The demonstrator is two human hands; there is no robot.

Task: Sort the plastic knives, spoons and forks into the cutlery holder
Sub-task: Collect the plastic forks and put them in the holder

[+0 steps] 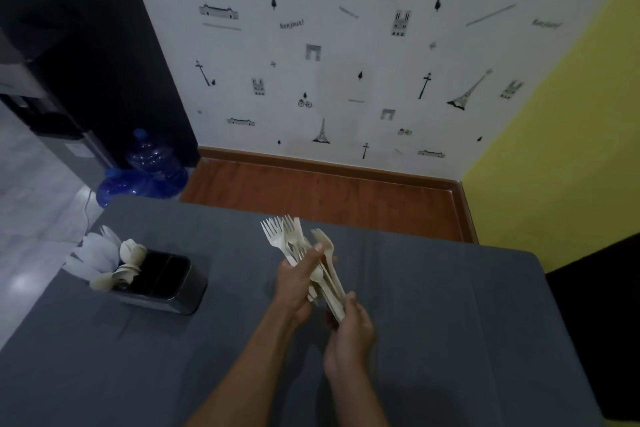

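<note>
Over the middle of the table I hold a bundle of cream plastic forks (pixel 294 239), tines pointing away from me. My left hand (pixel 298 282) is wrapped around the bundle's middle. My right hand (pixel 349 326) grips the handle ends below. A black cutlery holder (pixel 173 282) stands on the table to the left. Its left compartment holds white knives (pixel 91 253), the one beside it cream spoons (pixel 130 262). The right part of the holder looks dark and empty.
The table wears a grey cloth (pixel 433 322). Past its far edge lie a wooden floor (pixel 329 198) and a patterned wall. Blue water bottles (pixel 145 173) sit on the floor at the far left beside a dark cabinet (pixel 86 62).
</note>
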